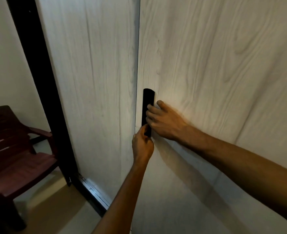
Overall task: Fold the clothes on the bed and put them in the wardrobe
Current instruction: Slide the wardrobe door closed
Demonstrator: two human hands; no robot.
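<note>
A pale wood-grain wardrobe fills most of the view, with a left door panel (97,81) and a right sliding door (215,65). A black vertical handle (147,102) sits at the right door's left edge. My right hand (164,120) curls its fingers round the middle of that handle. My left hand (142,144) grips the handle's lower end from below. Both doors appear closed, with only a thin dark seam between them. No clothes and no bed are in view.
A dark frame post (43,85) borders the wardrobe on the left, with a metal floor track (95,191) at its foot. A dark red plastic chair (12,157) stands at the lower left on a light tiled floor (58,208).
</note>
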